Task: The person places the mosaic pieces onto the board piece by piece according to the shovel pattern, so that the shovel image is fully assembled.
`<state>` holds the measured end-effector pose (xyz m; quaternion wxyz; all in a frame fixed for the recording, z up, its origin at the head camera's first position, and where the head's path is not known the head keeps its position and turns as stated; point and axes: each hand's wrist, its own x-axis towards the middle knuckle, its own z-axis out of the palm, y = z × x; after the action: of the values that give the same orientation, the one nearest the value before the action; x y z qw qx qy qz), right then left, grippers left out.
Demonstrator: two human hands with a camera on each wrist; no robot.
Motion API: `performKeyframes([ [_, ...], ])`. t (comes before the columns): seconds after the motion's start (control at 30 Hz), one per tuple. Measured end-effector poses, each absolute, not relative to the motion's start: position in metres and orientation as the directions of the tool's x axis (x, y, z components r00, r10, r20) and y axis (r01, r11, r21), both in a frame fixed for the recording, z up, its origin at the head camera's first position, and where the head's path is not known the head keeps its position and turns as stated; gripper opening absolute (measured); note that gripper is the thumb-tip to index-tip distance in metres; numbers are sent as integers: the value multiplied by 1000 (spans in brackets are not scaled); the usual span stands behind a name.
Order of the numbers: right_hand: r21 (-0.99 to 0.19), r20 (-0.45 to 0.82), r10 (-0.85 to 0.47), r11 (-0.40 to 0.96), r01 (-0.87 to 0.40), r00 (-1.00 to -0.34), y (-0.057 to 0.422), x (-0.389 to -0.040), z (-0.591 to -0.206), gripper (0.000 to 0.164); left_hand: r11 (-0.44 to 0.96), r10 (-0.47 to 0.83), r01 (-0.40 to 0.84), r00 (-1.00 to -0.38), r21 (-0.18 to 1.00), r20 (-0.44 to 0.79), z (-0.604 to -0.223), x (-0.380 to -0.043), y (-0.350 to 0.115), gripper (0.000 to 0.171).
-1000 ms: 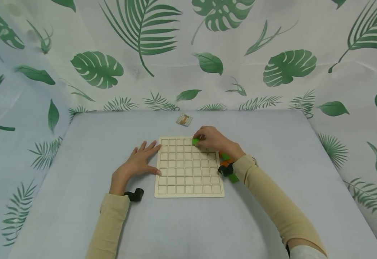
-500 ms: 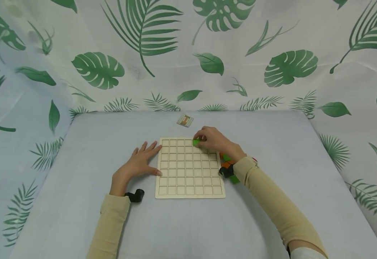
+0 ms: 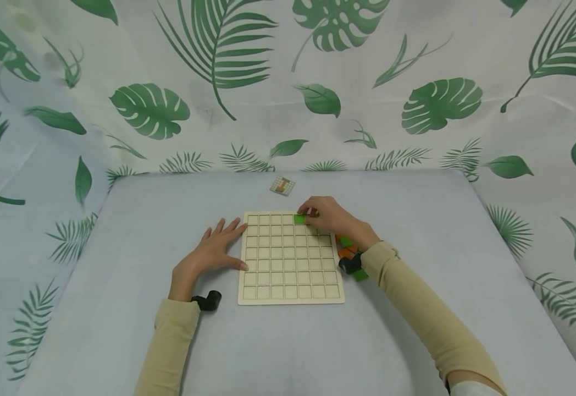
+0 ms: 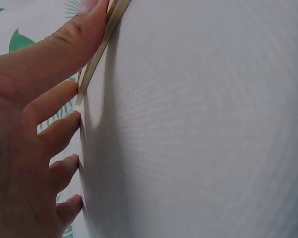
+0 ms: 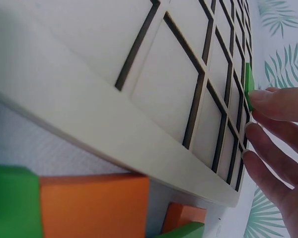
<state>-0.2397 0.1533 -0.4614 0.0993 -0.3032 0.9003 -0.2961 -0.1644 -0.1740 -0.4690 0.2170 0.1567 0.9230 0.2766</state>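
Pale grid board (image 3: pixel 283 264) flat on light tabletop (image 3: pixel 288 352), leaf-print backdrop (image 3: pixel 263 118) behind and both sides. Right hand (image 3: pixel 330 214): fingers clamped on green tile (image 3: pixel 299 219), board's far row. Left hand (image 3: pixel 211 249): fingers spread, touching board's left edge.

Left arm (image 3: pixel 169 346) in from near left, fairly upright line; left hand (image 3: pixel 208 252) back up, fingers fanned toward far right, thumb splayed right. Right arm (image 3: pixel 416 308) diagonal from near right toward far left; right hand (image 3: pixel 331 214) farther out, fingers bent, thumb and forefinger pinching
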Motion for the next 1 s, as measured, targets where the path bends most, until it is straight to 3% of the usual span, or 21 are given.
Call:
performKeyframes([
  [0.8, -572, -45, -563, 692, -441, -825, 196, -210, -439, 24, 794, 415, 172, -855, 584, -312, -465, -167, -174, 108],
  [1.0, -577, -100, -498, 734, -358, -861, 217, -196, -443, 20, 793, 425, 182, -849, 581, -313, -469, -165, -172, 109],
])
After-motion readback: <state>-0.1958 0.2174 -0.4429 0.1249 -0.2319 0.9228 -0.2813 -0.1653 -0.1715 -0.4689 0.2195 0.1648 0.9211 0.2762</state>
